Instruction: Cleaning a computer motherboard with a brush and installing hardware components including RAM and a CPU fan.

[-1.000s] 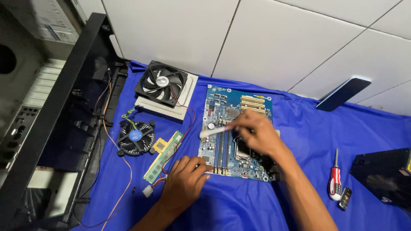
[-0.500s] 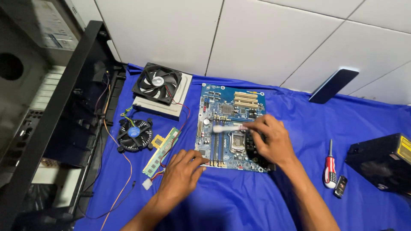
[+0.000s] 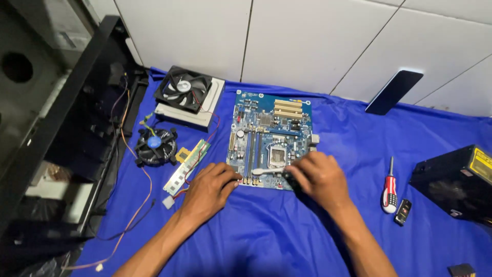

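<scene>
Two hands work at a blue motherboard (image 3: 270, 137) lying flat on the blue cloth (image 3: 287, 236): the left hand (image 3: 210, 189) presses its near-left corner, fingers spread, while the right hand (image 3: 318, 177) pinches a white brush (image 3: 267, 171) beside the processor socket (image 3: 277, 155)
</scene>
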